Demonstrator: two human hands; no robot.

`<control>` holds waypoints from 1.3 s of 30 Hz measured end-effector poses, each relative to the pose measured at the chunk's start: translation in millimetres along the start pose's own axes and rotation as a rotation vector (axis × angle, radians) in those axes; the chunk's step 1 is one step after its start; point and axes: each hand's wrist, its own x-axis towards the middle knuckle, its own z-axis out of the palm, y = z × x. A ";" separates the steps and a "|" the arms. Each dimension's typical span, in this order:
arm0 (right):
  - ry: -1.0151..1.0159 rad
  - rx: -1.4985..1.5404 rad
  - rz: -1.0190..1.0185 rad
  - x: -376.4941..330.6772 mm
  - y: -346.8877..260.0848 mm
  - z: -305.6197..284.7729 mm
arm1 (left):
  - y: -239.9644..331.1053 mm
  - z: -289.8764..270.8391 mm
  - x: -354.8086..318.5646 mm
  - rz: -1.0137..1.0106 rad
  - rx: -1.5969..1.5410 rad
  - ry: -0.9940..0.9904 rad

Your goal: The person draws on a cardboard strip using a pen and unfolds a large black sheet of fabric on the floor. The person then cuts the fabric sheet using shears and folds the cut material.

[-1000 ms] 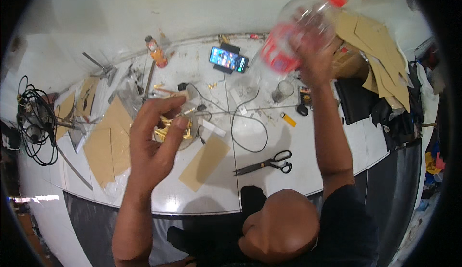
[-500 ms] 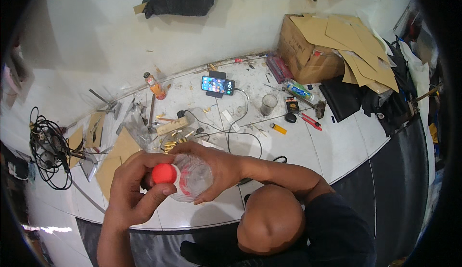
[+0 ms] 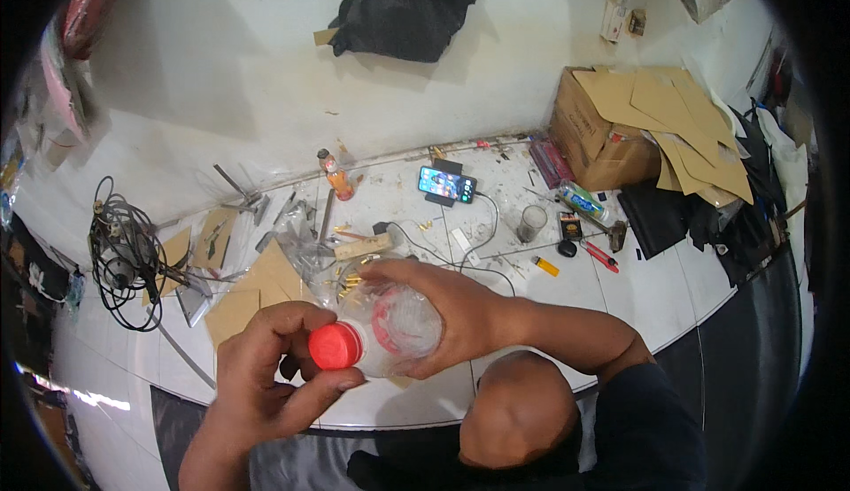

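A: Bottle, clear plastic with a red band, held on its side in lower centre of frame, above the white tiled floor. Red cap points toward lower left.

B: Hands?

A: Right hand wraps the bottle body from above, fingers curled round it, firm grasp. Left hand is half closed around the cap end; thumb and fingertips touch the red cap. Whether they pinch it tight I cannot tell, since the palm hides part of the cap.

B: Step, in your reading?

A: Judged from the grip, cap work: the cap sits on the neck and the left hand is placed to turn it. Tightening or loosening cannot be told from one view. A next move would call for the right hand to hold the body steady against the twist, without crushing the thin plastic.

B: Surroundings?

A: Cardboard pieces and small brass-coloured parts lie just beyond the bottle. Phone with lit screen at upper centre, orange bottle to its left, cable tangle at far left, cardboard box at upper right.
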 end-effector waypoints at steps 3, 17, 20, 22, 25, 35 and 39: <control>0.080 -0.026 -0.071 2.3 -5.9 7.9 | -0.7 4.4 -5.2 -0.023 -0.023 0.105; 0.381 -0.463 -0.671 20.7 -93.1 -44.0 | -44.0 -39.6 -24.1 -0.141 -0.540 0.527; 0.432 -0.567 -0.723 20.9 -112.4 -56.6 | -46.3 -42.8 -23.7 -0.106 -0.503 0.494; 0.444 -0.600 -0.733 23.9 -120.1 -63.1 | -45.4 -45.2 -24.4 -0.091 -0.464 0.487; 0.493 -0.506 -0.878 37.4 -124.5 -62.9 | -45.3 -46.8 -25.0 -0.092 -0.431 0.412; 0.631 -0.597 -1.367 79.6 -158.4 -78.9 | -52.8 -46.0 -25.2 -0.109 -0.448 0.462; 0.655 -0.683 -1.718 99.3 -175.6 -89.4 | -57.3 -49.5 -23.1 -0.170 -0.546 0.417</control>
